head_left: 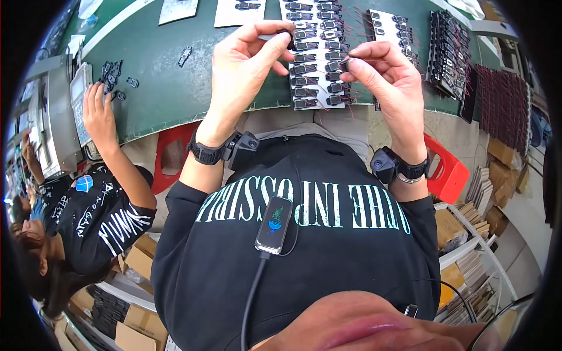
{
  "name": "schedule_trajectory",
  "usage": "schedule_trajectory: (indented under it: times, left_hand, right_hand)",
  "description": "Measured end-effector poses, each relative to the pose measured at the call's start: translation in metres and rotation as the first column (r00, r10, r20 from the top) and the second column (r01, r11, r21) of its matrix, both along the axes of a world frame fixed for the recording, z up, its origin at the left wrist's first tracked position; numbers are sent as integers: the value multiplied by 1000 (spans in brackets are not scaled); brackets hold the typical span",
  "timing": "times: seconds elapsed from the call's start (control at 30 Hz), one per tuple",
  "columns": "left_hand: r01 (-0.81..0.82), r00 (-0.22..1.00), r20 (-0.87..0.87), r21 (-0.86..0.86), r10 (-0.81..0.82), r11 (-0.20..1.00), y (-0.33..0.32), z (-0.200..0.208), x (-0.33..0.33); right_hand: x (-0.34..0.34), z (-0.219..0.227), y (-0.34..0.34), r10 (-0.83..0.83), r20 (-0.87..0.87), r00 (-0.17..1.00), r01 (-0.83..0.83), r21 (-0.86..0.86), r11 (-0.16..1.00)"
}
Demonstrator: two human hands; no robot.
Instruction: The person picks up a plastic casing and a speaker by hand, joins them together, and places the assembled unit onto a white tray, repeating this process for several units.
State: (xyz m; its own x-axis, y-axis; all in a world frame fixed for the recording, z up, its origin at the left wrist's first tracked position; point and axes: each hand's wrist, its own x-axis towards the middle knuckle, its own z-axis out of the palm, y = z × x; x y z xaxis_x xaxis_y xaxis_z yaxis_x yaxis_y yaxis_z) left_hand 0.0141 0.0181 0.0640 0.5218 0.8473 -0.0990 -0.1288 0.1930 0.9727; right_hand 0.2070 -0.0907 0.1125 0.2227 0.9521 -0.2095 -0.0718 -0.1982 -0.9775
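My left hand pinches a small black part between thumb and forefinger, over the left edge of a white board. My right hand is closed too, thumb and forefinger pressed on a small dark piece at the board's right edge; the fingers hide most of it. Two columns of small black rectangular modules with thin red wires lie on the board between my hands. I cannot tell whether the pieces in my two hands are joined.
Beyond my right hand lie another board of modules, a dense black stack and dark red wired bundles. Loose modules sit at the left of the green table. A co-worker's hand rests near a grey machine.
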Motion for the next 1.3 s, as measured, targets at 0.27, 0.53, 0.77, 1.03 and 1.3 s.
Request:
schedule_trajectory:
  times: [0.27,0.53,0.77,1.03,1.3]
  left_hand:
    - [-140,970,193,-56,148,989,-16,-8,8]
    - [-13,994,104,-174,31,985,-24,-9,7]
    - [-25,993,105,-178,44,984,-23,-16,2]
    - [-38,989,134,-170,61,985,-31,-10,13]
    - [-37,989,140,-139,57,990,-41,-7,19]
  right_hand:
    - [-27,-15,8,-45,-137,990,63,132,989]
    - [-33,-44,19,-127,40,991,116,208,971]
    - [-37,-52,20,-78,138,987,52,181,982]
    - [-27,-49,16,-111,78,991,95,188,978]
    - [-19,-46,7,-82,163,983,49,196,979]
